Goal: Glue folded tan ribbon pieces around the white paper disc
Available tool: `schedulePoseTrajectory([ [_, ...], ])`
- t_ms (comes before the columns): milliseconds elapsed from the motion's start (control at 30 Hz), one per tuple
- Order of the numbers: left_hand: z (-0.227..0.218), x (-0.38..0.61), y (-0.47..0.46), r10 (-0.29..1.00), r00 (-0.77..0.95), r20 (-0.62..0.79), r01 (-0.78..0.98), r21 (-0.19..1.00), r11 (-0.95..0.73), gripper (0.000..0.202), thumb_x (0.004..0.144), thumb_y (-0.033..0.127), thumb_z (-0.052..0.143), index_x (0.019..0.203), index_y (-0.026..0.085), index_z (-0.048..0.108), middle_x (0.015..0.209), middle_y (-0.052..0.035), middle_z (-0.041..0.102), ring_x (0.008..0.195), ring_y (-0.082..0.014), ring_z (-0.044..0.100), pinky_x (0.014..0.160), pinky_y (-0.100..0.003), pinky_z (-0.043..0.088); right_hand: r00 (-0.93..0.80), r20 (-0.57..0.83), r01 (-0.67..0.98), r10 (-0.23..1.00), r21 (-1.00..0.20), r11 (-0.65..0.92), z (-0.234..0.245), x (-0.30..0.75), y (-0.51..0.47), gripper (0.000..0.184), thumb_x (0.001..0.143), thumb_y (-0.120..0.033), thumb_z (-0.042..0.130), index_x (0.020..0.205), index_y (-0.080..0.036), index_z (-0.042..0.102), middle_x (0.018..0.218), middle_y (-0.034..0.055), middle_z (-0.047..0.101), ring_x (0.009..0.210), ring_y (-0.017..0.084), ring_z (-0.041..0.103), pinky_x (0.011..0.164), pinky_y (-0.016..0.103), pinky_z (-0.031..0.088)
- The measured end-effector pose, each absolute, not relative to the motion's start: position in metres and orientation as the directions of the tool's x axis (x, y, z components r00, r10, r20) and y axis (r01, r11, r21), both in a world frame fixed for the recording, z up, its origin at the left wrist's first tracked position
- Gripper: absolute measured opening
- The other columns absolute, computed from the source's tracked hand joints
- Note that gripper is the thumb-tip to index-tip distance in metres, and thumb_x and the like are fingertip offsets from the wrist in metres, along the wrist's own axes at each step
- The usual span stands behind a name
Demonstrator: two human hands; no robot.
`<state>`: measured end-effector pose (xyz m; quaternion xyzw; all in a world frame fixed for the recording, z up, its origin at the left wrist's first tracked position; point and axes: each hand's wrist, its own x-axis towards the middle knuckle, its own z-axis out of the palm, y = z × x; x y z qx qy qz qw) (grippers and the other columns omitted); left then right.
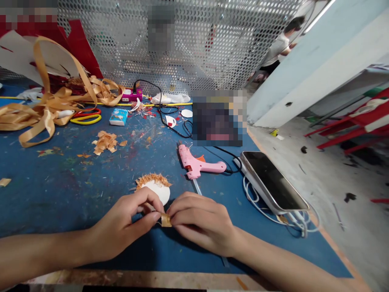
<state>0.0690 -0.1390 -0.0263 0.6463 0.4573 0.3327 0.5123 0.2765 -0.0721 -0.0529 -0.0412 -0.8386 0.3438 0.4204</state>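
Both my hands meet near the front of the blue table (60,190). My left hand (127,225) and my right hand (200,221) each pinch a small piece of gold ribbon (165,220) between thumb and fingertips. Just behind the left fingers lies a white paper disc (159,190) with a fringe of orange ribbon bits along its far edge. A pink glue gun (197,164) lies on its side just beyond my right hand, nozzle pointing away.
A phone (273,182) on white cables lies at the right edge. Loose gold ribbon (45,109), a pile of cut ribbon bits (105,142), scissors (85,117), a small box (118,117) and a perforated metal screen (182,40) stand behind. A person sits far right.
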Motion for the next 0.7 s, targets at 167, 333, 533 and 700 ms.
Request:
schedulePoseTrajectory([
  [167, -0.027, 0.068, -0.142, 0.920, 0.361, 0.151, 0.359, 0.888, -0.287, 0.019, 0.091, 0.012, 0.050, 0.102, 0.027, 0.051, 0.095, 0.0052, 0.062, 0.083, -0.0101, 0.058, 0.076, -0.021, 0.047, -0.632, 0.669, -0.193, 0.391, -0.624, 0.757, -0.049, 0.276, -0.074, 0.012, 0.084, -0.001, 0.059, 0.088, -0.012, 0.063, 0.082, 0.0099, 0.070, 0.078, 0.014, 0.066, 0.072, 0.029, 0.056],
  [333, -0.031, 0.069, -0.143, 0.891, 0.368, 0.267, 0.419, 0.808, -0.415, 0.034, 0.082, 0.004, 0.057, 0.105, 0.028, 0.049, 0.099, 0.0061, 0.063, 0.086, -0.0093, 0.061, 0.076, -0.019, 0.048, -0.605, 0.667, -0.190, 0.435, -0.651, 0.735, -0.047, 0.275, -0.075, 0.014, 0.082, 0.000, 0.060, 0.086, -0.013, 0.062, 0.081, 0.0086, 0.070, 0.075, 0.013, 0.066, 0.070, 0.028, 0.056],
  [533, -0.035, 0.069, -0.141, 0.888, 0.366, 0.279, 0.397, 0.816, -0.420, 0.027, 0.086, 0.006, 0.057, 0.102, 0.027, 0.051, 0.096, 0.0051, 0.065, 0.087, -0.0099, 0.063, 0.076, -0.021, 0.049, -0.605, 0.649, -0.191, 0.461, -0.681, 0.707, -0.047, 0.273, -0.078, 0.015, 0.082, 0.001, 0.060, 0.083, -0.014, 0.062, 0.079, 0.0078, 0.070, 0.073, 0.012, 0.066, 0.069, 0.027, 0.055],
  [700, -0.037, 0.068, -0.140, 0.893, 0.349, 0.283, 0.400, 0.817, -0.415, 0.022, 0.090, 0.010, 0.056, 0.101, 0.028, 0.053, 0.092, 0.0048, 0.065, 0.082, -0.0109, 0.062, 0.073, -0.022, 0.049, -0.606, 0.647, -0.193, 0.463, -0.684, 0.704, -0.047, 0.272, -0.079, 0.015, 0.081, 0.001, 0.060, 0.083, -0.015, 0.061, 0.079, 0.0072, 0.070, 0.073, 0.012, 0.066, 0.069, 0.027, 0.056],
])
